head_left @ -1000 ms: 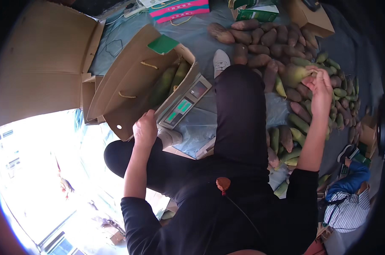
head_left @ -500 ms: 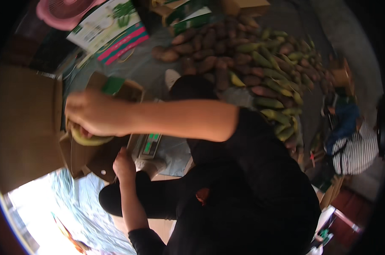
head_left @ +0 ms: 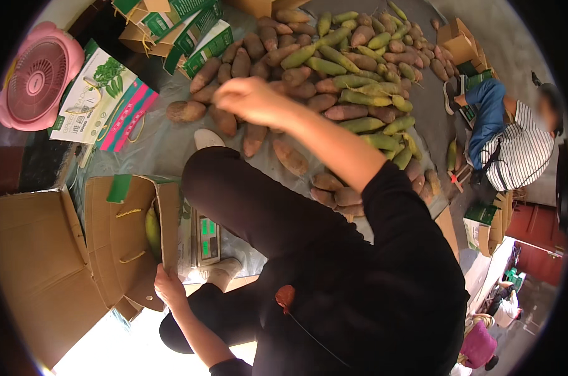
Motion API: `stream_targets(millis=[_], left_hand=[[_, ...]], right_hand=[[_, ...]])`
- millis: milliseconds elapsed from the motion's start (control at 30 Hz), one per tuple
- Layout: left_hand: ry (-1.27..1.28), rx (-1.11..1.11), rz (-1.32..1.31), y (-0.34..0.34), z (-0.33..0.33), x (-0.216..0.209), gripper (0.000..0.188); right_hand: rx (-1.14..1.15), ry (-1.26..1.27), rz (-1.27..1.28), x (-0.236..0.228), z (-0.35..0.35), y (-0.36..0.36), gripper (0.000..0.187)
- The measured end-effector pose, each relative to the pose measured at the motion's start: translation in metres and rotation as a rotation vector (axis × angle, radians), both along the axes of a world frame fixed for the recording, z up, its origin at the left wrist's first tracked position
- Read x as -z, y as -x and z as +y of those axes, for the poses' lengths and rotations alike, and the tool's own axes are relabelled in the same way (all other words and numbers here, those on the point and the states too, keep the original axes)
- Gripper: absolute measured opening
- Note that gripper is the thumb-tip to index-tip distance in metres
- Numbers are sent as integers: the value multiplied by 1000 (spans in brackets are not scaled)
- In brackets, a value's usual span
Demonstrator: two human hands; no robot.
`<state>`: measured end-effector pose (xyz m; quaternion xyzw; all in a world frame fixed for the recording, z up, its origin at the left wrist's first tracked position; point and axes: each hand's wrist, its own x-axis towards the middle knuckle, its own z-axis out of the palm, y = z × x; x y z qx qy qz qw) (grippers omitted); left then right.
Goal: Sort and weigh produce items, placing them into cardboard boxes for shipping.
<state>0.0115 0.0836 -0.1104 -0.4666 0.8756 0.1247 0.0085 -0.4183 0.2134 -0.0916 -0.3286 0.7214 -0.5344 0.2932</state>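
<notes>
The floor sheet point(head_left: 171, 147) carries a pile of radishes point(head_left: 359, 56), green and reddish, across your far side and far right. A large carton point(head_left: 40, 269) stands at your left, just beside the open box point(head_left: 105, 225). That box lies left of your right knee point(head_left: 218, 178), long axis near to far, mouth toward you. The scale point(head_left: 207, 238) sits close on its right, leaving little room; bare sheet separates its far end from the pile. Your right hand point(head_left: 249, 100) is over the pile's left part, blurred; whether it holds anything cannot be told. Your left hand point(head_left: 169, 286) grips the box's near right edge. Inside, one green radish point(head_left: 152, 232) points near to far along the right wall.
</notes>
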Motion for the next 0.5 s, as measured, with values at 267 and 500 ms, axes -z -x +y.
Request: stream_targets(millis=[267, 500], left_hand=[[-42, 31, 57, 3, -6, 10, 11], [-31, 31, 70, 0, -7, 5, 11]], right_hand=[[1016, -53, 37, 75, 192, 143, 22], [642, -634, 11, 203, 232, 143, 13]])
